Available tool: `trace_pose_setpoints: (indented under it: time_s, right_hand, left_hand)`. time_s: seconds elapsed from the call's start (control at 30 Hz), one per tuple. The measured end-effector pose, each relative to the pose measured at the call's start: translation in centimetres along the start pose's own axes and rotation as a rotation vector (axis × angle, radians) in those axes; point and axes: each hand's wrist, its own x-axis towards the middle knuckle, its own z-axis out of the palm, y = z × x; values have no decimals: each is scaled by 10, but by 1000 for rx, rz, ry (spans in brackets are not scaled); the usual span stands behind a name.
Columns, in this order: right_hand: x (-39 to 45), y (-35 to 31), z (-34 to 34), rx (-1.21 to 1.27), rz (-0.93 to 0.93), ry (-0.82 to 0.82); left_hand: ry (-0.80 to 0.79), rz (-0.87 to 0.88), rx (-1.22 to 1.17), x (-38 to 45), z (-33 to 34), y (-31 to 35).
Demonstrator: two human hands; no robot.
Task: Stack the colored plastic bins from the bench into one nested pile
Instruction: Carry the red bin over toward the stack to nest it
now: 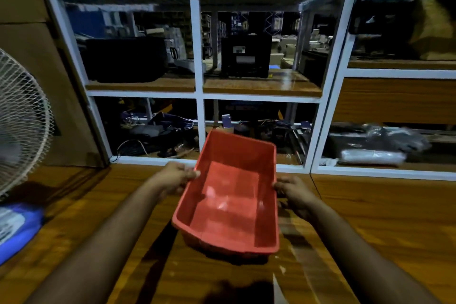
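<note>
A red plastic bin point(229, 195) is held over the wooden bench point(98, 205), empty and open side up, its far end tilted upward. My left hand point(176, 176) grips the rim of its left long side. On the opposite rim my right hand point(293, 192) is closed around the right long side. The bin's near end hangs just above the bench and casts a shadow below it. No other colored bin shows in this view.
A white-framed shelf unit point(199, 96) with dark equipment and cables stands behind the bench. A white fan point(22, 121) is at the left edge, with a blue and white package point(14, 227) below it. Brown cardboard point(37, 57) leans at the back left.
</note>
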Motion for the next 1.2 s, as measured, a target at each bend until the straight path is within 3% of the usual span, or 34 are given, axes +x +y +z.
trace_pose_setpoints:
  time_s: [0.1,0.23,0.43,0.67,0.93,1.2]
  right_hand:
    - [3,4,-2,-51,59,-26]
    - [8,17,2,-54,71,-22]
    - [-1,19,-1,65,115,-37]
    - [-40,30,-41,183,66,5]
    - [-145,46,-137,329,18,306]
    - [-305,78,-267,465,-48,661]
  left_hand:
    - [-49,-106,-179,-14,12,-28]
    - [15,-174,-270,-18,21,-55]
    - [47,-202,-389,-18,21,-51]
    - [-152,-178,-439,-28,44,-29]
    - [-492,-44,-384,-34,140,28]
    - [-791,47,-276,-89,327,106]
